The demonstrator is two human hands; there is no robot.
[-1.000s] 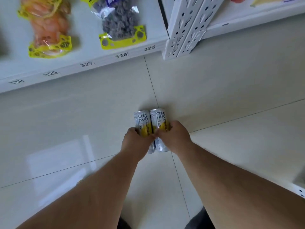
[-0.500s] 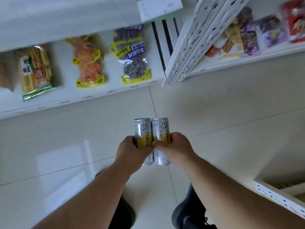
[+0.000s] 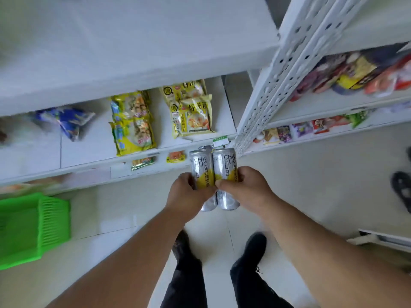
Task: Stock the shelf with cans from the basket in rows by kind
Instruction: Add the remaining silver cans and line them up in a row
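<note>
Two slim silver cans with yellow labels are held upright side by side in front of me. My left hand (image 3: 186,196) grips the left can (image 3: 200,165). My right hand (image 3: 245,188) grips the right can (image 3: 224,163). The two cans touch each other, and a further can top seems to show just behind them. They hang above the floor in front of the white shelf (image 3: 124,63), whose wide upper board is bare. The green basket (image 3: 33,227) stands on the floor at the far left; its inside is mostly out of view.
Snack bags (image 3: 133,123) lie on the lower shelf boards. A white perforated upright (image 3: 280,85) separates this shelf from a second unit at the right with more packets (image 3: 347,74). A black shoe (image 3: 402,190) shows at the right edge. My own legs stand below.
Both hands have lifted the pair of cans from near the floor up to shelf height. The view has tilted up, so higher shelf boards and the green basket now show.
</note>
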